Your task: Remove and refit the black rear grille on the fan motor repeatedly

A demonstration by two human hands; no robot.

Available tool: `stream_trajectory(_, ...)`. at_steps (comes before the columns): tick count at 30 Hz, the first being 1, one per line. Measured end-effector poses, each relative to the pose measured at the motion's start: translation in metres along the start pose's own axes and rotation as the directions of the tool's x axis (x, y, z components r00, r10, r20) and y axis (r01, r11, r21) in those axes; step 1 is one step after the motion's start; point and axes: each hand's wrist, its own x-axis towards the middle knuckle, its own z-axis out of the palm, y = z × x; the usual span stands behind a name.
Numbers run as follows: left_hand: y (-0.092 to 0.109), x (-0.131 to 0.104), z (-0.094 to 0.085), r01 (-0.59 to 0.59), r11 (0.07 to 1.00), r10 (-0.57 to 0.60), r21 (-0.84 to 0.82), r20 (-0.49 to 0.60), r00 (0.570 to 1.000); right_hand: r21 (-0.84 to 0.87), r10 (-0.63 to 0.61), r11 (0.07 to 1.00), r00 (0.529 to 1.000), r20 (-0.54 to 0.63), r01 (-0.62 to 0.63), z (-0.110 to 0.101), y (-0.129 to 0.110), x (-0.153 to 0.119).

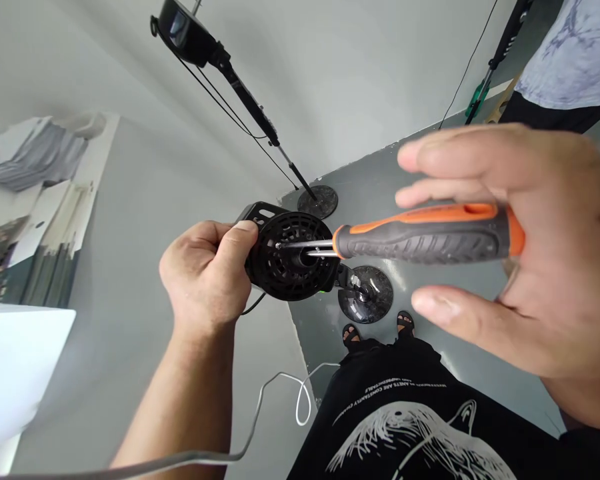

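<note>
My left hand point(207, 277) grips a round black slotted part point(293, 257) by its left side, holding it up in front of me. An orange and grey screwdriver point(430, 233) lies across my right hand point(525, 247), its metal tip set into the middle of the black part. The right hand's fingers are spread wide, with the handle resting against the palm. A thin black wire hangs below the part.
A black stand point(240, 87) with a round base point(319, 200) rises at the top. A second round base point(366, 293) sits on the grey floor near my feet. Stacked boxes point(35, 200) are at left. Another person point(565, 60) stands top right. A white cable point(300, 393) loops below.
</note>
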Motion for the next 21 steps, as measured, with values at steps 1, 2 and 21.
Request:
stream_trajectory(1, -0.001, 0.0, 0.0, -0.004, 1.0, 0.004, -0.001, -0.004, 1.0, 0.034, -0.055, 0.998, 0.998, 0.016, 0.054, -0.003, -0.001, 0.002)
stream_trajectory(2, -0.001, 0.001, 0.001, -0.007, 1.0, 0.007, 0.0, -0.006, 1.0, 0.044, -0.092, 0.995, 0.995, 0.041, 0.09, -0.004, -0.001, 0.004)
stream_trajectory(21, 0.0, -0.002, 0.001, 0.007, 1.0, -0.007, 0.002, -0.007, 1.0, -0.005, -0.016, 1.0, 0.999, -0.031, 0.016, 0.003, -0.004, 0.001)
